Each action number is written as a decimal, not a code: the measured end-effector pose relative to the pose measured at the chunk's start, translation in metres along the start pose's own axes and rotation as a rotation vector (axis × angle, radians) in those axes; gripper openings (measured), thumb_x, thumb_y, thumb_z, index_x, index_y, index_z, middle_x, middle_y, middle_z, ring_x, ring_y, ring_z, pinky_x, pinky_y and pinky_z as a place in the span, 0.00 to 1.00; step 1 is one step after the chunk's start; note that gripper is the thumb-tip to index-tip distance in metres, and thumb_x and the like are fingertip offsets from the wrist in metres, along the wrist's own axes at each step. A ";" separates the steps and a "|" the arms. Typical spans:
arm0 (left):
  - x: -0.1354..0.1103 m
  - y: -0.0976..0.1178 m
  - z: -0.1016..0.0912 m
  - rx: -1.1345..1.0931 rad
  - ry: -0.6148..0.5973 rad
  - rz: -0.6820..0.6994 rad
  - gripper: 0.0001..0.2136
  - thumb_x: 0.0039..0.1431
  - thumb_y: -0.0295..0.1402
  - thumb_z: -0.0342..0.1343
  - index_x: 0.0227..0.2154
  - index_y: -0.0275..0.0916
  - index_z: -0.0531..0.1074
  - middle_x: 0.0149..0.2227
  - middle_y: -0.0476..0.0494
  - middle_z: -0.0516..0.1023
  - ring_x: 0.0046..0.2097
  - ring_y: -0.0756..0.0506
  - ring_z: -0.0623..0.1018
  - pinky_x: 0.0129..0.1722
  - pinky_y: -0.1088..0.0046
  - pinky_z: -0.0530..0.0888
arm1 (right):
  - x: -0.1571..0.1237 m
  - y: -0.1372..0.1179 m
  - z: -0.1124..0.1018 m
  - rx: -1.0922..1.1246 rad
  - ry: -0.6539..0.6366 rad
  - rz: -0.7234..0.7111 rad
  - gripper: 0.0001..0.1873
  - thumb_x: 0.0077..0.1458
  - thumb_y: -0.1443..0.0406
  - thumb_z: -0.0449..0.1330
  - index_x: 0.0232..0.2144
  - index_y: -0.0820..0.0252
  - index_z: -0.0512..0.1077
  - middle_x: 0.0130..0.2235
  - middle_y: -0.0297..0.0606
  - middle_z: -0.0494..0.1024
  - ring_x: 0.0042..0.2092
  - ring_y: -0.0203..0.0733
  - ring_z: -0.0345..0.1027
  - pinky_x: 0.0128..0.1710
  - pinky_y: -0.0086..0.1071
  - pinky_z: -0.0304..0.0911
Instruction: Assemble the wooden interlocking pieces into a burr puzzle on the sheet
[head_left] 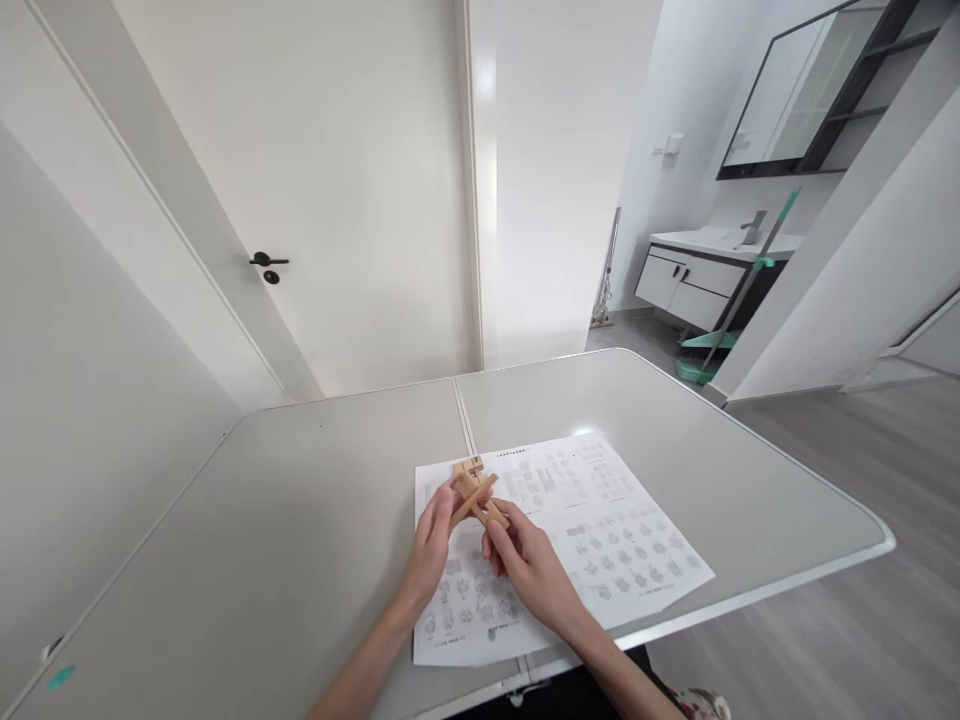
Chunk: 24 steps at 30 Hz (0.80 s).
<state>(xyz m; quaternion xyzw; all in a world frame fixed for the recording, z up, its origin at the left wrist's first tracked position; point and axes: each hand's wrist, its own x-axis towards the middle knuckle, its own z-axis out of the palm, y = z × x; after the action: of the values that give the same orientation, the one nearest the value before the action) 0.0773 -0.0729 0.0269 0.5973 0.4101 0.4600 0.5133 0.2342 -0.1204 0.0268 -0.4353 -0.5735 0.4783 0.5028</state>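
Several wooden puzzle pieces (486, 488), notched sticks crossing one another, are between my two hands above the paper. My left hand (435, 530) closes on the left ends of the crossed pieces. On the right, my right hand (521, 550) pinches the lower right end of a stick between thumb and fingers. Just beyond my fingertips, more wooden pieces (469, 466) rest at the top of the paper. Beneath both hands lies a white instruction sheet (540, 610) printed with rows of small diagrams. How the held pieces interlock is partly hidden by my fingers.
The grey folding table (315, 560) has a metal edge and a seam across its middle. A teal mark (61, 678) is at its left corner. Behind it is a white door (360, 200). A washbasin cabinet (690, 280) and a green dustpan (696, 371) stand at the back right.
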 end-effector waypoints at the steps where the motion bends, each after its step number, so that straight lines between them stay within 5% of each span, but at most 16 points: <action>1: 0.001 0.002 -0.001 -0.086 -0.054 -0.053 0.26 0.73 0.51 0.40 0.59 0.39 0.71 0.57 0.35 0.79 0.53 0.36 0.80 0.53 0.56 0.76 | 0.000 0.001 0.002 -0.008 -0.007 0.002 0.22 0.71 0.50 0.47 0.54 0.56 0.67 0.30 0.34 0.73 0.27 0.40 0.65 0.29 0.32 0.63; 7: 0.005 0.009 0.000 -0.383 -0.133 -0.241 0.26 0.68 0.54 0.50 0.51 0.36 0.77 0.56 0.30 0.78 0.32 0.43 0.80 0.24 0.68 0.73 | 0.000 -0.001 0.008 -0.094 -0.053 -0.013 0.19 0.71 0.52 0.48 0.54 0.55 0.67 0.30 0.34 0.74 0.27 0.40 0.67 0.30 0.31 0.64; 11: 0.006 0.005 -0.002 -0.406 -0.053 -0.223 0.23 0.68 0.51 0.51 0.49 0.36 0.77 0.52 0.33 0.81 0.42 0.40 0.81 0.38 0.65 0.77 | -0.005 -0.007 -0.007 -0.280 -0.110 -0.033 0.18 0.70 0.56 0.50 0.58 0.53 0.65 0.34 0.35 0.77 0.31 0.42 0.71 0.31 0.32 0.65; 14: 0.007 0.002 -0.004 -0.374 -0.006 -0.177 0.21 0.69 0.50 0.51 0.47 0.36 0.78 0.48 0.35 0.82 0.46 0.40 0.80 0.51 0.62 0.74 | -0.011 -0.003 -0.020 -0.556 -0.029 -0.062 0.14 0.69 0.60 0.51 0.53 0.53 0.68 0.37 0.37 0.77 0.35 0.44 0.72 0.34 0.34 0.65; 19: 0.008 -0.002 -0.003 -0.284 0.033 -0.153 0.22 0.68 0.52 0.51 0.46 0.37 0.77 0.43 0.37 0.81 0.46 0.40 0.78 0.47 0.65 0.73 | -0.017 0.021 -0.026 -0.853 0.079 -0.036 0.18 0.64 0.61 0.57 0.55 0.54 0.66 0.47 0.44 0.73 0.42 0.51 0.73 0.31 0.34 0.64; 24: 0.009 -0.007 -0.003 -0.241 0.039 -0.155 0.24 0.67 0.53 0.51 0.50 0.37 0.78 0.42 0.39 0.81 0.40 0.44 0.75 0.37 0.69 0.68 | -0.018 0.038 -0.019 -0.926 0.091 -0.046 0.22 0.60 0.64 0.59 0.56 0.55 0.64 0.47 0.44 0.72 0.41 0.49 0.73 0.29 0.32 0.62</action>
<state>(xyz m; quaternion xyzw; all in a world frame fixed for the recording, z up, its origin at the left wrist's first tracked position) 0.0762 -0.0629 0.0209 0.4888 0.4067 0.4764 0.6073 0.2557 -0.1298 -0.0134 -0.6218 -0.7134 0.1412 0.2906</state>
